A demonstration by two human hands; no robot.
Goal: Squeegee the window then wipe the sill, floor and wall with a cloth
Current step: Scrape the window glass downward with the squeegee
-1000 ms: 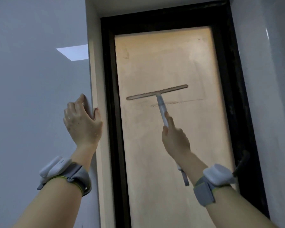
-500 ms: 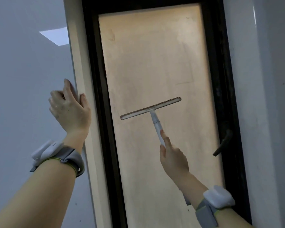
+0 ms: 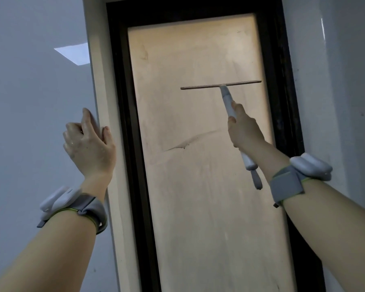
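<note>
A tall window pane (image 3: 198,186) glows pale orange inside a black frame (image 3: 122,123). My right hand (image 3: 246,131) grips the white handle of a squeegee (image 3: 227,98). Its blade lies level against the upper right of the glass, its right end near the frame. A curved streak of dirty water (image 3: 188,143) marks the glass lower down. My left hand (image 3: 89,144) rests on the corner of the cream reveal (image 3: 105,91) left of the window, fingers on the wall side and thumb on the reveal. No cloth is in view.
Grey walls (image 3: 30,102) stand on both sides of the window. A bright light patch (image 3: 74,52) shows on the left wall. Both wrists wear grey bands with white devices.
The squeegee has been lifted off the middle of the glass and set higher and further right, blade now level. It left a curved wet streak behind. My left hand stays on the reveal corner.
</note>
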